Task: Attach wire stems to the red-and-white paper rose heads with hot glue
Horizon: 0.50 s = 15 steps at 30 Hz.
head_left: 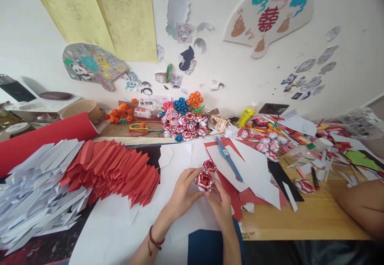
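Note:
Between my two hands is a red and white paper flower (204, 181), held by the fingertips over white paper. My left hand (185, 189) grips its left side with fingers curled and thumb below. From the right, my right hand (219, 201) closes on the same flower. Just behind it, a second red and white paper flower (209, 165) shows between the fingertips; whether the two are joined I cannot tell. White paper sheets (144, 233) lie under my forearms, and a blue wristwatch (228, 159) rests on paper to the right.
Folded red paper strips (111, 169) and white strips (39, 189) are heaped on the left beside a red roll (45, 143). Finished paper flowers (186, 127), scissors (141, 129) and a yellow bottle (246, 115) stand behind. Another person's arm (363, 205) rests at right.

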### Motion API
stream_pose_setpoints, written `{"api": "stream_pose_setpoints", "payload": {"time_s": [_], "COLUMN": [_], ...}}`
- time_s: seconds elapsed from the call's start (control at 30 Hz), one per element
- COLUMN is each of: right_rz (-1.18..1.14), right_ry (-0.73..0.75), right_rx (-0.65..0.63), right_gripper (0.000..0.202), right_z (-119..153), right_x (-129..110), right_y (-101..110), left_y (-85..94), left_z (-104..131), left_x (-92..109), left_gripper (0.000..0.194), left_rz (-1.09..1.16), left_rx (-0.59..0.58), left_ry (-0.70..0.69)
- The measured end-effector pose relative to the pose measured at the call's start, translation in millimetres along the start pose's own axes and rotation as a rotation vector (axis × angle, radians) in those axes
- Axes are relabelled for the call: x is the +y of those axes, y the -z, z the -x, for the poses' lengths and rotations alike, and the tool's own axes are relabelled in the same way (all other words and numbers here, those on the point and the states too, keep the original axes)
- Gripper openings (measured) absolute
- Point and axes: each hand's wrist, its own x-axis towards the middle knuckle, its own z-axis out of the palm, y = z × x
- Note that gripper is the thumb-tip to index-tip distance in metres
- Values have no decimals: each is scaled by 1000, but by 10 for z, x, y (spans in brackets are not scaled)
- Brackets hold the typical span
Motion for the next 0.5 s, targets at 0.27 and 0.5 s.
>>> {"api": "stream_pose_setpoints", "payload": {"time_s": [0.27, 0.5], "right_rz": [59, 10], "right_ry": [-3, 12], "right_rx": [81, 161], "right_gripper": [53, 55], "right_z": [-65, -151], "right_x": [-34, 68], "right_y": [1, -70], "left_y": [14, 33], "left_z": [0, -1], "left_x": [-33, -47], "left_gripper": [76, 56], "left_rz": [137, 119], "left_rx": [38, 85], "left_ry": [48, 62]}}
